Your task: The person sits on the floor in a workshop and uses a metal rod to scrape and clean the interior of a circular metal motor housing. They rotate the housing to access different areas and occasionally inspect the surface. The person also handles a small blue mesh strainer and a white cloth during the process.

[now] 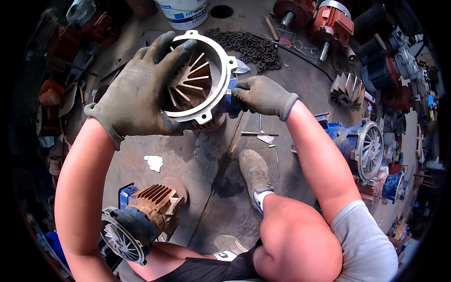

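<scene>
A round metal motor housing stands in front of me, its pale flange facing up with bolt lugs around it. Inside sits a finned impeller. My left hand, in a dirty grey-brown work glove, wraps over the left side of the rim, fingers reaching into the opening. On the housing's right side is a blue box-like part. Against it my gloved right hand is closed, fingers curled; whatever it may pinch is hidden.
A rusty motor with a bladed end lies at lower left, a blue one at right. Behind are a heap of chain, a white bucket, a red motor and a loose impeller. Hex keys lie on the floor.
</scene>
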Tool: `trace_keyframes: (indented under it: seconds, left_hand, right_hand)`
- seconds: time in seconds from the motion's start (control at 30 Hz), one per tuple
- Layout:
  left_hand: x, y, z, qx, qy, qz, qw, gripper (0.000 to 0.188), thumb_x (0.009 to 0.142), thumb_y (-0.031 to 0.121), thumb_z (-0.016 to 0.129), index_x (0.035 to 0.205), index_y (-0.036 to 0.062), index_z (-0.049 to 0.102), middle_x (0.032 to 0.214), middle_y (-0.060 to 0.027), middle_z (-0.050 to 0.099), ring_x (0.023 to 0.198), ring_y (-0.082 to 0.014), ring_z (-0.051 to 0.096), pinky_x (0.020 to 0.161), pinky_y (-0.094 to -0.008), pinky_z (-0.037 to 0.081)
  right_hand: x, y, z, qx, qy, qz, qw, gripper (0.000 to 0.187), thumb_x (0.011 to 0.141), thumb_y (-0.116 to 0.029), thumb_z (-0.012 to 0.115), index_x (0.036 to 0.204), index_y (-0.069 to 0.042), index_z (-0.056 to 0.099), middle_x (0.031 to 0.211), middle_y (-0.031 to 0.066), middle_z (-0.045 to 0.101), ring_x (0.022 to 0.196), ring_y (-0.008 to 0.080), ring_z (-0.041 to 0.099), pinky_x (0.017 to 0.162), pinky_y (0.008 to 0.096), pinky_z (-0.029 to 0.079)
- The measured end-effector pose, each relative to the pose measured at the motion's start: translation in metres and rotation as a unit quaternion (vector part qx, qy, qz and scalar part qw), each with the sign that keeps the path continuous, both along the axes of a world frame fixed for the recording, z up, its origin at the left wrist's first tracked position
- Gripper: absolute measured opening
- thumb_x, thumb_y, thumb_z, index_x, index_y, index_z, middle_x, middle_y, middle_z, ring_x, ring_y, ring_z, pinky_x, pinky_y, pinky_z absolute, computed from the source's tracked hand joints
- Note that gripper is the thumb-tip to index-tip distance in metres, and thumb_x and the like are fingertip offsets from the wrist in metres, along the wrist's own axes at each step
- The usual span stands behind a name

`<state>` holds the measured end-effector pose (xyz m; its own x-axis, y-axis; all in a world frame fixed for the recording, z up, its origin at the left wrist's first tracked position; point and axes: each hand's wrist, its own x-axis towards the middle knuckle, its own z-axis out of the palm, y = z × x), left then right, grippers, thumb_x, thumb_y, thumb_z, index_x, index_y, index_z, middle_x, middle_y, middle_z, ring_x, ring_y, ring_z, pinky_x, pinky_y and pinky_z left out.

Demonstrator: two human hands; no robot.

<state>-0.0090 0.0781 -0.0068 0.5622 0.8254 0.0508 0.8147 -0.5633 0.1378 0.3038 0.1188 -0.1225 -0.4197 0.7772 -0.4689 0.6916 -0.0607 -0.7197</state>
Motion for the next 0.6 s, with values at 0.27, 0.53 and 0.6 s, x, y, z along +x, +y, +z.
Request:
trace_keyframes:
  seconds: [0.27, 0.53, 0.6]
  left_hand:
    - [-0.001, 0.0, 0.0, 0.0, -0.02, -0.009, 1.0, 0.141, 0.061, 0.055, 0.105, 0.18, 0.0163, 0.04, 0.178, -0.0262, 0.041, 0.163, -0.0529, 0.045, 0.137, -0.0596, 0.042]
    - [-0.001, -0.003, 0.004, 0.002, -0.005, 0.0, 1.0, 0.143, 0.062, 0.054, 0.106, 0.182, 0.0166, 0.038, 0.183, -0.0285, 0.035, 0.163, -0.057, 0.043, 0.135, -0.0628, 0.044]
    - [-0.006, -0.006, 0.0, 0.004, -0.004, 0.0, 1.0, 0.142, 0.062, 0.055, 0.105, 0.181, 0.0162, 0.039, 0.184, -0.0293, 0.034, 0.163, -0.0571, 0.043, 0.135, -0.0627, 0.043]
  right_hand:
    - [-0.026, -0.059, -0.039, 0.053, 0.051, -0.252, 0.965, 0.034, 0.109, -0.031, 0.069, 0.128, -0.007, 0.083, 0.111, 0.0246, 0.085, 0.108, 0.041, 0.082, 0.099, 0.0492, 0.063]
    - [-0.002, -0.025, -0.005, 0.124, -0.031, -0.079, 0.989, 0.049, 0.11, -0.048, 0.073, 0.126, -0.005, 0.087, 0.101, 0.0221, 0.086, 0.098, 0.0343, 0.084, 0.093, 0.0456, 0.063]
    - [-0.008, -0.005, 0.014, 0.074, -0.037, 0.015, 0.996, 0.05, 0.109, -0.051, 0.074, 0.125, -0.005, 0.088, 0.101, 0.0218, 0.086, 0.095, 0.0335, 0.083, 0.09, 0.0451, 0.063]
